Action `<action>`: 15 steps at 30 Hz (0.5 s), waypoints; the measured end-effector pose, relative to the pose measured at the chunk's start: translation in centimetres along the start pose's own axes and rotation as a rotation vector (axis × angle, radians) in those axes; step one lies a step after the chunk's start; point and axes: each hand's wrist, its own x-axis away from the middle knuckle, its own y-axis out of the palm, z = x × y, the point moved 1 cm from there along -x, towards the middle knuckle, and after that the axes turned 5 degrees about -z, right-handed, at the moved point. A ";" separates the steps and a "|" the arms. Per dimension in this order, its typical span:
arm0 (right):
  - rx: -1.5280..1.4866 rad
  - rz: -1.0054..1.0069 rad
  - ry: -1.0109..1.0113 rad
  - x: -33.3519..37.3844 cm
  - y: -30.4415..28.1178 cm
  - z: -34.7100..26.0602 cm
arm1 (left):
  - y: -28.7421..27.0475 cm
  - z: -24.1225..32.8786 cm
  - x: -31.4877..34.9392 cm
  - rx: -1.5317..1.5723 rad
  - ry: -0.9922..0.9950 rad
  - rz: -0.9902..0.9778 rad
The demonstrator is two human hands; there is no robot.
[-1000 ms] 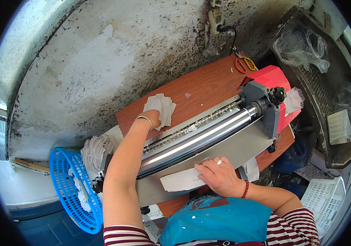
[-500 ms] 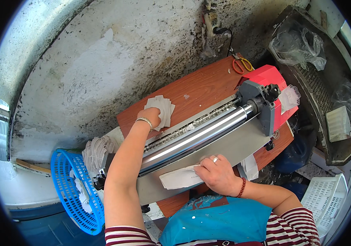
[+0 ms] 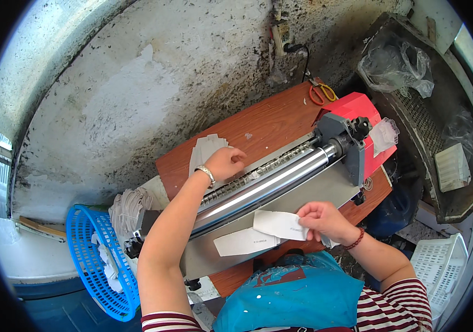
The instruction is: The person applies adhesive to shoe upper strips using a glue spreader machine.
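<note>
My right hand (image 3: 325,222) pinches the right end of a small white cut piece (image 3: 278,224), thin like paper or cloth, with faint print. A second white piece (image 3: 242,243) lies on the metal plate (image 3: 325,191) of a roller machine, partly under the held one. Beyond the shiny roller (image 3: 264,185), my left hand (image 3: 224,164) hovers with loosely bent fingers and nothing visible in them. It is beside a stack of white pieces (image 3: 208,148) on the brown wood-look table (image 3: 272,119), and covers part of that stack.
The machine's red end housing (image 3: 380,144) stands at the right. Scissors (image 3: 322,93) with red and yellow handles lie at the far table corner. At left are a blue basket (image 3: 76,243) with white scraps and a bundle of pale strips (image 3: 131,210). A white basket (image 3: 441,260) stands lower right.
My left hand has moved right, off the stack of white pieces. My right hand has shifted right and pulled one white piece apart from the other, which stays on the plate.
</note>
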 end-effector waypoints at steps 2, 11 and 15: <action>-0.023 0.016 0.015 0.4 -0.6 -0.5 | 0.6 0.6 -0.1 0.035 0.089 -0.076; 0.921 0.450 -0.654 1.1 0.2 -1.4 | 1.3 3.1 0.8 0.038 0.079 -0.179; 1.366 0.362 -0.858 2.2 2.3 -2.2 | 1.5 2.5 0.8 0.101 0.088 -0.175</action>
